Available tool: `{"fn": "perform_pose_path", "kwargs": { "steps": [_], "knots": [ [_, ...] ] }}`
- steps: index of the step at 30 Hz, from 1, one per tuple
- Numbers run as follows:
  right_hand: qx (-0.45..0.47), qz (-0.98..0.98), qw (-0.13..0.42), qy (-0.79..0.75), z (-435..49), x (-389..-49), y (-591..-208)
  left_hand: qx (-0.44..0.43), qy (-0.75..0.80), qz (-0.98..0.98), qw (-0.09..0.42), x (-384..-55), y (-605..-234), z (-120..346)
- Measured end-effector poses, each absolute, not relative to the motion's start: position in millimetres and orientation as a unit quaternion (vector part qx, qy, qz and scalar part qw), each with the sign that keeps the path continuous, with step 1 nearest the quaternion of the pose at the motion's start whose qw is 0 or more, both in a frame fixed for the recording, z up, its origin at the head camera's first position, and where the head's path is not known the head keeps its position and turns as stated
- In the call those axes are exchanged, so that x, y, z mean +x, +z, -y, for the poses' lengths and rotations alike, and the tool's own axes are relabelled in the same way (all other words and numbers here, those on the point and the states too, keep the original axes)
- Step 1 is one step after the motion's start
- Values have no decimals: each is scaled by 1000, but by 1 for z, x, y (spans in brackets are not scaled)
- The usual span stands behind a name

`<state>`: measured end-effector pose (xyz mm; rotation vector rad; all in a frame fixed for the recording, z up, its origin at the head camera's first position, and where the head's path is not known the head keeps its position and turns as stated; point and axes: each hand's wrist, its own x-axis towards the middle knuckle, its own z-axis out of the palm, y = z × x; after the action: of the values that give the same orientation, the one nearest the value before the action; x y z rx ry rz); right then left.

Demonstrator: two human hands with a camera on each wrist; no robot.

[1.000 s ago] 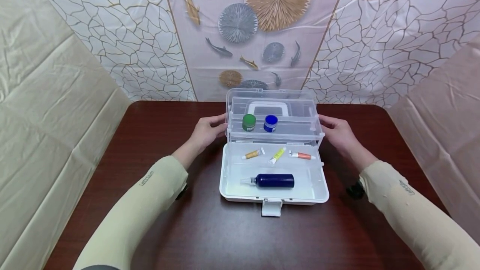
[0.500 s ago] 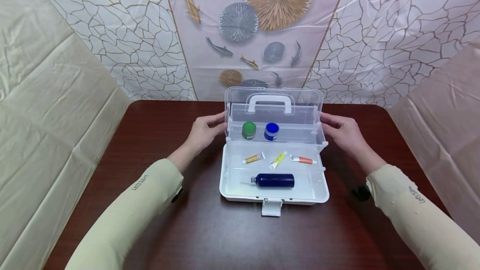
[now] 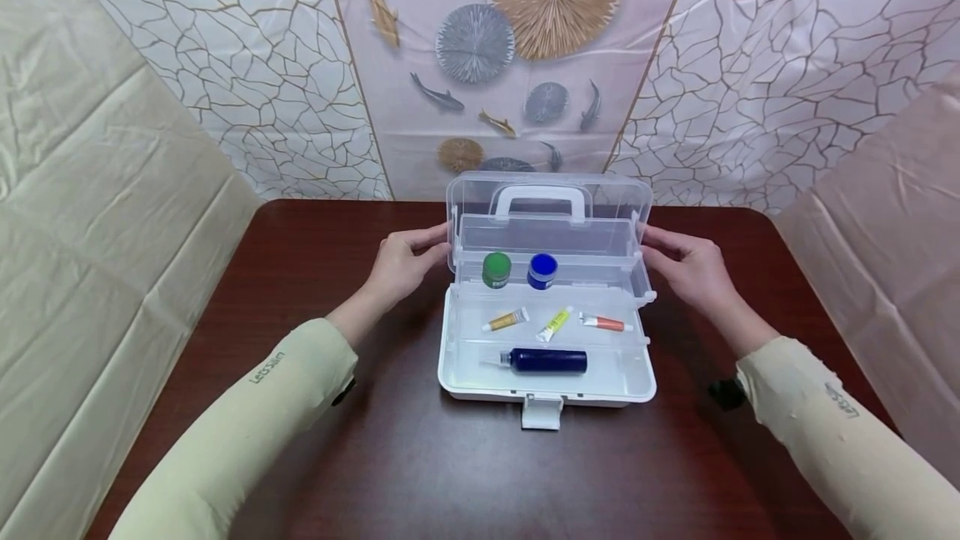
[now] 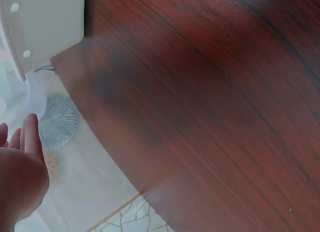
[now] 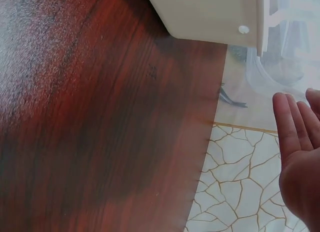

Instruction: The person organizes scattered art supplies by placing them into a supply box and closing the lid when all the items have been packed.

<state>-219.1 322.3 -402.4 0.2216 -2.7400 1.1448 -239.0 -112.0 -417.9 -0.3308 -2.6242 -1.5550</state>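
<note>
A white box with a clear hinged lid (image 3: 472, 190) stands raised open on the table. My left hand (image 3: 401, 263) holds the lid's left side, thumb and fingers at its edge; my right hand (image 3: 693, 269) holds the right side the same way. Green (image 3: 497, 271) and blue (image 3: 542, 272) paint jars sit in the clear upper tray (image 3: 585, 273). On the tray below lie orange-brown (image 3: 506, 320), yellow (image 3: 555, 323) and red-orange (image 3: 603, 323) paint tubes. A dark blue bottle (image 3: 551, 360) with a clear nozzle lies in the white base (image 3: 600, 390).
A white latch (image 3: 542, 413) hangs at the box's front edge. The lid carries a white handle (image 3: 540, 194). Dark wooden tabletop (image 3: 450, 482) surrounds the box. Patterned cloth (image 3: 510, 123) hangs behind, with pale cloth walls (image 3: 150, 190) at both sides.
The lid has swung upward and forward with both hands on it, its handle now showing above the trays. The trays with jars and tubes have lowered toward the base; the bottle has stayed put.
</note>
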Motion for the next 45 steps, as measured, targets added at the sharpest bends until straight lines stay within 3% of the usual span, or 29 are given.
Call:
{"fn": "perform_pose_path", "kwargs": {
  "steps": [3, 10, 17, 32, 45],
  "knots": [
    [85, 913, 61, 395, -325, -216, -400, -113, -516, 849, 18, -238, -416, 114],
    [112, 852, -42, 509, -332, -217, -386, -106, -648, 748, -91, -238, -402, 118],
    [115, 857, -92, 494, -330, -224, -363, -42, -656, 741, -136, -237, -381, 115],
    [94, 866, -91, 482, -329, -223, -351, 25, -624, 767, -145, -228, -358, 105],
    [112, 855, -74, 501, -330, -201, -354, -10, -630, 766, -125, -208, -364, 112]
  ]
}}
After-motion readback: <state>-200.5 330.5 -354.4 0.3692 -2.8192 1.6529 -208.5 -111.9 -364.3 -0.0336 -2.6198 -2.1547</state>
